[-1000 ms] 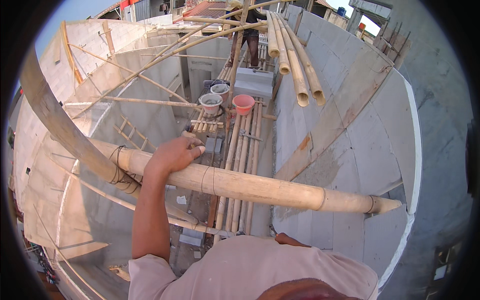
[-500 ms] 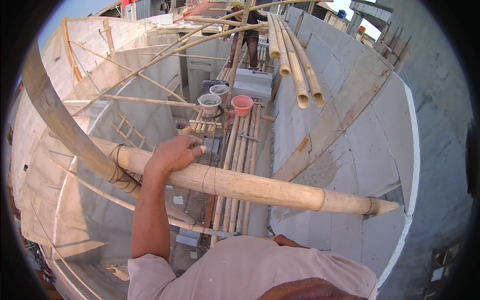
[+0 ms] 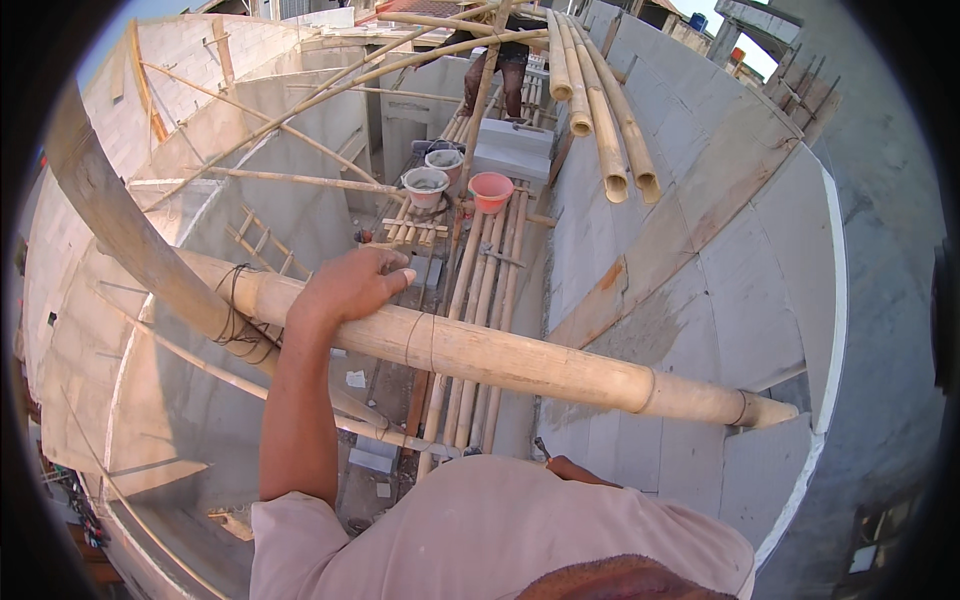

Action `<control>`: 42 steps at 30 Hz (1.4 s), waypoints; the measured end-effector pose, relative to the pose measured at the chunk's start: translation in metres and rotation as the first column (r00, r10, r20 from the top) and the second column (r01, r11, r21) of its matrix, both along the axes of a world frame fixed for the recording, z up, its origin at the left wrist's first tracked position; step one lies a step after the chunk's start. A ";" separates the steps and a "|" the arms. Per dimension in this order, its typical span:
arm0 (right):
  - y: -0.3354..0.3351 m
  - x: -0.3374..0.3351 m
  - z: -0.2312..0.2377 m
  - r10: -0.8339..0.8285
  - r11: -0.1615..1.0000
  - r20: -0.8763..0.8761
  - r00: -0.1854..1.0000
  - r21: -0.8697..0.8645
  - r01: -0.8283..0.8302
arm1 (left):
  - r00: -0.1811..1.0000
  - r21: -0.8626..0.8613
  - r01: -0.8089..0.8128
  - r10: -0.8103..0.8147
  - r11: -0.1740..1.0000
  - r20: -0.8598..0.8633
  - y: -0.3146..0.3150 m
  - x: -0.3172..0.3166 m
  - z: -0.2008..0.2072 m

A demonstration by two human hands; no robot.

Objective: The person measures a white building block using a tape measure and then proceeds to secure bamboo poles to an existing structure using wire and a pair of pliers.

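Note:
A thick bamboo pole (image 3: 520, 358) runs crosswise in front of me, its right end near the top edge of the block wall. My left hand (image 3: 352, 285) rests over this pole, with the fingers curled down its far side and the thumb along the top. Left of that hand, dark wire (image 3: 236, 318) is wound where the pole crosses a slanting upright bamboo (image 3: 130, 220). Only a little of my right hand (image 3: 577, 470) shows beyond my shirt, low in front of the wall. A small dark thin object (image 3: 541, 449) sticks out from it; its kind is unclear.
Below lies a scaffold of bamboo poles (image 3: 480, 310) with a red bucket (image 3: 491, 203), two grey buckets and white blocks (image 3: 512, 150). A co-worker (image 3: 495, 80) stands at the far end. Several bamboo poles (image 3: 598, 130) jut toward me beside the grey block wall (image 3: 700, 260).
My view has shifted slightly. The left hand stays on the pole. Slightly more of my right hand and the dark object shows. The co-worker has leaned, with an arm stretched to the left.

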State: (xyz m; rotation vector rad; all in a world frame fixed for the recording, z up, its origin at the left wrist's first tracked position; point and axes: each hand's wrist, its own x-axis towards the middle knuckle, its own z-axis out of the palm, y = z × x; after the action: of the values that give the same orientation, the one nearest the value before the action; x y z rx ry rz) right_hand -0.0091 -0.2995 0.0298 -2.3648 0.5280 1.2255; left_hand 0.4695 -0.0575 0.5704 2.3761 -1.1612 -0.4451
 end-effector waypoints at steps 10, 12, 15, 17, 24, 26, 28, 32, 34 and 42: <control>-0.010 -0.034 -0.075 -0.462 0.887 0.044 0.886 0.033 0.461 | 0.998 0.032 0.053 -0.054 0.998 0.017 -0.023 -0.005 0.008; -0.015 -0.030 -0.081 -0.318 0.948 0.077 0.945 0.039 0.316 | 1.000 0.021 0.010 -0.010 1.000 0.008 0.002 0.002 0.004; -0.008 -0.017 -0.064 -0.308 0.951 0.059 0.949 0.044 0.306 | 1.000 -0.007 -0.009 0.009 1.000 0.012 0.001 -0.007 0.005; -0.011 -0.018 -0.061 -0.307 0.951 0.066 0.949 0.058 0.304 | 1.000 -0.009 0.003 -0.003 1.000 -0.004 0.002 -0.004 0.004; 0.000 0.003 -0.020 0.202 0.975 -0.026 0.979 -0.092 -0.204 | 0.999 0.006 0.031 -0.031 1.000 -0.015 -0.013 -0.009 0.009; 0.008 0.019 0.005 0.424 0.896 -0.067 0.903 -0.112 -0.429 | 1.000 0.020 0.020 -0.019 1.000 -0.020 0.004 -0.001 0.000; 0.007 0.017 0.009 0.347 0.930 -0.033 0.937 -0.117 -0.349 | 0.996 0.007 0.070 -0.070 0.998 0.056 -0.008 0.000 0.004; 0.007 0.012 -0.014 0.167 0.982 0.024 0.986 -0.098 -0.164 | 0.966 -0.087 0.183 -0.162 0.979 0.202 -0.051 -0.040 0.041; 0.007 0.013 -0.016 0.162 0.981 0.035 0.986 -0.109 -0.158 | 0.951 -0.187 0.269 -0.230 0.945 0.209 -0.072 -0.066 0.054; 0.025 0.055 0.013 0.404 0.911 0.100 0.909 -0.134 -0.390 | 0.941 -0.154 0.327 -0.306 0.932 0.144 -0.082 -0.104 0.010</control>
State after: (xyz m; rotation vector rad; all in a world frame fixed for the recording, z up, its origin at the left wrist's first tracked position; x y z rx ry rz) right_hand 0.0454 -0.2748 0.0431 -2.7151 0.0701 1.2228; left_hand 0.3653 -0.1400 0.5800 2.0924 -1.5816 -0.2919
